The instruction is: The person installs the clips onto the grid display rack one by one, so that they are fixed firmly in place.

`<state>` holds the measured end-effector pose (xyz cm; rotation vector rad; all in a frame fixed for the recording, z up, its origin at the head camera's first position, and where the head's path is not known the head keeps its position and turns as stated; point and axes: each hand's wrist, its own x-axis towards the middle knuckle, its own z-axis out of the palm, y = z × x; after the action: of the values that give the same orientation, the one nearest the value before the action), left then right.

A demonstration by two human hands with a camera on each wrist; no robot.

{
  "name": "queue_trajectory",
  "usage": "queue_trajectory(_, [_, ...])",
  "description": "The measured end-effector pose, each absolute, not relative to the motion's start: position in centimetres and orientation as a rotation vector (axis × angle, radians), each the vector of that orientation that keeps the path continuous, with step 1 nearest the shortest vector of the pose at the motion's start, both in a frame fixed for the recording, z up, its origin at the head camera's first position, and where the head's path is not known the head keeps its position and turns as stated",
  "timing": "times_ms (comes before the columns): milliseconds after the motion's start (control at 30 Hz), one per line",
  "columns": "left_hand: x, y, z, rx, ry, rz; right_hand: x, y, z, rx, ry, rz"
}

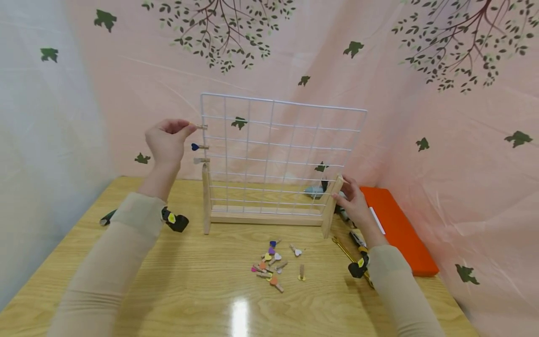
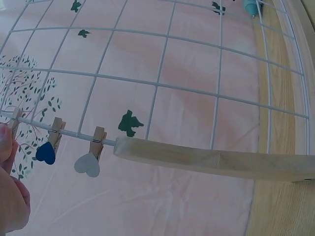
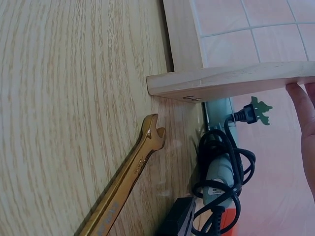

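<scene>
- Up at the left edge of the wire grid [image 1: 269, 142], pinching a wooden clothespin [image 1: 202, 127] between thumb and fingertips of the left hand [image 1: 166, 140], drawn close together on it.
- Right at that edge with the piece, perhaps clipped on; too small and pale there to be sure.
- Just below, clamped along the same side: a blue-heart clip [image 1: 195, 147], then a pale-heart clip [image 1: 200, 160], right above the left post [image 1: 206, 199] of the wooden stand [image 1: 266, 218].
- Across on the other side, holding the right post [image 1: 332, 206] near its top with the right hand [image 1: 355, 203], thumb to the near side, fingers bent round behind.
- On the table [image 1: 202, 290] in front of the stand, lying in a loose cluster: more heart clips [image 1: 263, 266] in orange, yellow, purple, blue and white, plus one yellow-heart clip [image 1: 302, 272] a little apart to the right.
- Near the foot of the right post, lying flat: a golden wrench [image 3: 129, 174], forked end toward the wood.
- Beyond that post, wound in black cord [image 3: 231, 142]: a grey-green tool [image 3: 219, 173], with an orange case [image 1: 397, 229] at the right.
- Behind everything, hanging: a pink curtain [image 1: 168, 84] with green leaves.
</scene>
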<state>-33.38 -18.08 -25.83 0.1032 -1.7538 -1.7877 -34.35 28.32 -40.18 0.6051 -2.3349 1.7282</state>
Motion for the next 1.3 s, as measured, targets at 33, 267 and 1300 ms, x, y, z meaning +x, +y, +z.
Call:
queue_trajectory(33, [-33.3,-18.1,-25.8,0.099,-1.76,-1.782,-34.4,28.3,-40.2,0.607,-2.334,1.726])
queue_trajectory(267, [-32.0,-17.9,-26.0,0.018,-1.894,-1.512,-34.5,28.4,-40.2,0.621,-2.336,1.708])
queue_trajectory(1300, [-24.7,-8.3,-46.4,-1.291,-2.786,-0.992,-34.7,28.4,-40.5,0.626,-2.316,1.7])
